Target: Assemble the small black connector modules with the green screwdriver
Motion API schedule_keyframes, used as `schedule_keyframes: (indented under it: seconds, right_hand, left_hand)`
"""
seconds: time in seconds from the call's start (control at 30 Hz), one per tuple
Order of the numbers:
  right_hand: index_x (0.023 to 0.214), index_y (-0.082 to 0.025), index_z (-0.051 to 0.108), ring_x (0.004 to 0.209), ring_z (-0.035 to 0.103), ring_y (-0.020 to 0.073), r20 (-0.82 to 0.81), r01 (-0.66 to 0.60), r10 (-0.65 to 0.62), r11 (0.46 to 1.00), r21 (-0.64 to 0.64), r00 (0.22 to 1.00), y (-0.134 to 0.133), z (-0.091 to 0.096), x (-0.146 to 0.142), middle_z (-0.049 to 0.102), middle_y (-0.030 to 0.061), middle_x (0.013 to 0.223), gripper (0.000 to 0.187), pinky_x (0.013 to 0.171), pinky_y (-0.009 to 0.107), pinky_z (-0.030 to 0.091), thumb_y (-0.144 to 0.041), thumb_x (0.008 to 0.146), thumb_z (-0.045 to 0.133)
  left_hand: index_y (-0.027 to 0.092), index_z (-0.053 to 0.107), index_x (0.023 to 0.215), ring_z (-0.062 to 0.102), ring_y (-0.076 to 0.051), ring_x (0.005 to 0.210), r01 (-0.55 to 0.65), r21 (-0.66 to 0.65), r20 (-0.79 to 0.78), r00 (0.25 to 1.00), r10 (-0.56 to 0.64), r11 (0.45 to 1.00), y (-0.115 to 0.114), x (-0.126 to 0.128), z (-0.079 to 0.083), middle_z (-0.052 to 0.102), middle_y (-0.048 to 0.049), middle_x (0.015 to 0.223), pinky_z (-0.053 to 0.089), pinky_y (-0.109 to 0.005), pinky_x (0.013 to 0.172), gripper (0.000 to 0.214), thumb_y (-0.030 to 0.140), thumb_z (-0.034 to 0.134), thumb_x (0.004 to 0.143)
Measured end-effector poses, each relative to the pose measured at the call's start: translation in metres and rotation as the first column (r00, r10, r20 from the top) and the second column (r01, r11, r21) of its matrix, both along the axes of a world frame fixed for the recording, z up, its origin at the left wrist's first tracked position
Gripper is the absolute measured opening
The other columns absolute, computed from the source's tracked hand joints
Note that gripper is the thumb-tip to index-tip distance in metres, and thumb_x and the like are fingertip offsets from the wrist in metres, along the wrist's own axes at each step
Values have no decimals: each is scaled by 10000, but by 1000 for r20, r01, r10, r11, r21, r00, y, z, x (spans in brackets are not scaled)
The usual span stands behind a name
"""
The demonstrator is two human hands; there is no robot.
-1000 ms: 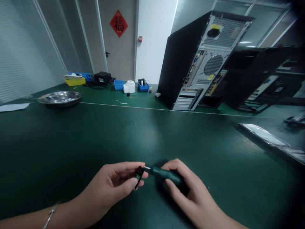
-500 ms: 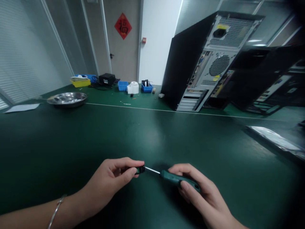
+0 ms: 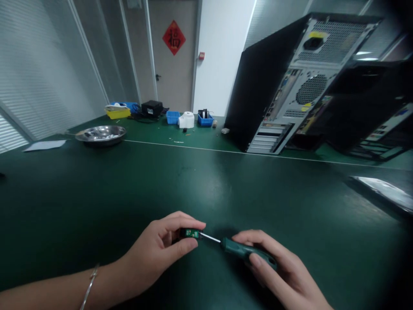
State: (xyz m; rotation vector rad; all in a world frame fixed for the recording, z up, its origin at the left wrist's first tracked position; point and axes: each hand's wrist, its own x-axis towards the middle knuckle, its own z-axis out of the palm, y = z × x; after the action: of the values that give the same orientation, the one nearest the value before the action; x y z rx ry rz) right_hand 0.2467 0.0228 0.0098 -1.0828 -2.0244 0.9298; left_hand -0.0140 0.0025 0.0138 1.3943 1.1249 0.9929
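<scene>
My left hand [image 3: 161, 252] pinches a small green-and-black part [image 3: 190, 233] between thumb and fingers, just above the green table [image 3: 206, 185]. A thin bracelet circles that wrist. My right hand [image 3: 274, 271] is wrapped round the green handle of a small screwdriver [image 3: 245, 251]. Its thin metal shaft points left, and the tip meets the end of the small part. Both hands are low in the view, close to me.
A computer tower [image 3: 284, 86] stands at the back right with its rear panel showing, more dark cases beside it. A steel bowl [image 3: 100, 134] sits at the far left. Blue bins [image 3: 205, 119], a white object [image 3: 186, 119] and a yellow tray [image 3: 118, 113] line the far edge.
The screwdriver has drawn back to the right, so its metal shaft now shows. My left hand has turned the small part so that it lies level. The view has shifted a little.
</scene>
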Motion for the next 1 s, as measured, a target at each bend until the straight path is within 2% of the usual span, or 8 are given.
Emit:
schedule_keyframes:
  seconds: [0.13, 0.27, 0.4, 0.57, 0.77, 1.0]
  right_hand:
    - [1102, -234, 717, 971, 714, 221, 16, 24, -24, 999, 34, 1000, 2, -6, 0, 742, 75, 1053, 297, 867, 253, 588, -428, 902, 615]
    - [1105, -241, 710, 1012, 703, 227, 30, 19, -21, 998, 57, 999, 5, -10, 0, 736, 70, 1056, 280, 910, 265, 574, -398, 880, 652]
    - [1070, -247, 690, 959, 694, 203, 1, 3, -4, 996, 91, 1000, 5, -8, -4, 708, 61, 1023, 207, 840, 237, 583, -317, 878, 653]
    - [980, -245, 662, 860, 667, 175, -29, -19, 22, 993, 113, 999, 3, -3, -7, 658, 47, 943, 112, 763, 223, 581, -226, 872, 639]
    - [1060, -268, 685, 959, 668, 202, -29, -32, 35, 994, 107, 999, 2, -2, -7, 660, 57, 998, 201, 775, 247, 589, -212, 874, 634]
    - [1059, -269, 693, 922, 688, 208, 21, -67, 65, 991, 118, 998, 2, -2, -7, 690, 46, 941, 218, 744, 243, 582, -232, 845, 675]
  left_hand:
    - [254, 710, 1073, 640, -182, 947, -57, -30, 43, 997, 58, 998, 0, -2, -4, 702, -26, 991, 510, -298, 860, 242, 252, 706, 831]
    - [232, 681, 973, 640, -155, 844, -77, -7, 17, 997, 77, 997, -2, -3, -5, 713, -10, 926, 519, -270, 790, 166, 235, 731, 815]
    - [220, 701, 924, 645, -158, 833, -72, 22, -42, 997, 72, 997, -4, -4, -6, 733, -26, 951, 520, -268, 758, 119, 239, 741, 814]
    - [200, 703, 876, 688, -172, 862, -38, 21, 97, 995, 36, 999, -5, -2, -8, 750, -34, 928, 555, -281, 784, 83, 202, 747, 805]
    - [179, 689, 810, 717, -201, 908, -36, 33, 124, 992, 32, 999, -6, 1, -3, 765, -58, 937, 577, -329, 852, 72, 158, 752, 783]
    - [186, 686, 827, 712, -188, 948, -43, 34, 164, 986, 36, 999, -4, -2, -10, 765, -44, 957, 568, -314, 882, 100, 139, 762, 782]
